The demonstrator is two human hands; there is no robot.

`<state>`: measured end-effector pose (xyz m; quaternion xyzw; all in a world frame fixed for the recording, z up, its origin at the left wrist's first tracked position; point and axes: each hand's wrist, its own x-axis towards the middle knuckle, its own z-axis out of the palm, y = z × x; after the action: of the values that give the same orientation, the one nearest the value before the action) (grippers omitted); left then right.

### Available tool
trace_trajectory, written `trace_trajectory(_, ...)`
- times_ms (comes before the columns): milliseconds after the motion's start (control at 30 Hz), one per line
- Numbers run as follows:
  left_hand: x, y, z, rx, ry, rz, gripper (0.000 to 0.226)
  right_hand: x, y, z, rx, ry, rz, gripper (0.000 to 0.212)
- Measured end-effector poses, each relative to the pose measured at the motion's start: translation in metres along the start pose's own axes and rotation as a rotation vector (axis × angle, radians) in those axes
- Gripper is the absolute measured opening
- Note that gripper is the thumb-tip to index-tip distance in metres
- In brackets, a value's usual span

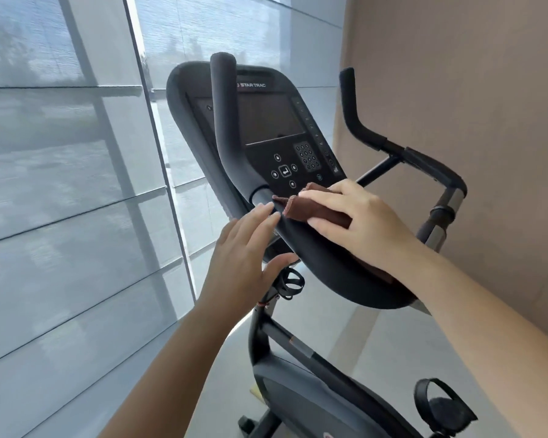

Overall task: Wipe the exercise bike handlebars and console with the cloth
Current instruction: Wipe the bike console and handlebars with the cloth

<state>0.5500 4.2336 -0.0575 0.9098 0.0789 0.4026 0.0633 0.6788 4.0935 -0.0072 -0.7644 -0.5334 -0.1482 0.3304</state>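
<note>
On the near handlebar (314, 257), right hand (358, 216) pressed the brown cloth (310, 210) flat, fingers clamped over it. Left hand (250, 248) lay spread against the bar, holding nothing.

On my left I see a wall of tall windows covered by translucent grey roller blinds (60, 191), split by a slim pale metal mullion (159, 172) that slants down toward the floor. To my right stands a plain tan wall (475, 99), meeting a smooth light grey floor (402, 352) below. Low in my view I can make out a black pedal with a looped strap (440, 406) and a small black ring-shaped bottle holder (290, 283) on the dark frame post.
</note>
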Motion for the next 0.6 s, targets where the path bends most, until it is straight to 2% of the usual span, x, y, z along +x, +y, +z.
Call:
trace_trajectory(233,0.003,-0.009,0.011,-0.072,0.04,0.039,0.063,-0.048,0.013,-0.021,-0.011,-0.008,-0.136,0.037)
trace_trajectory(400,0.006,-0.008,0.013,-0.105,0.07,0.024,0.066,-0.01,0.002,-0.007,0.017,0.034,-0.136,0.033)
trace_trajectory(500,0.006,-0.005,0.013,-0.11,0.073,-0.007,0.063,0.006,0.002,-0.002,0.057,-0.014,-0.149,0.035)
trace_trajectory(600,0.006,-0.001,0.013,-0.09,0.108,-0.011,0.058,-0.016,0.017,-0.015,0.073,-0.065,-0.21,0.035)
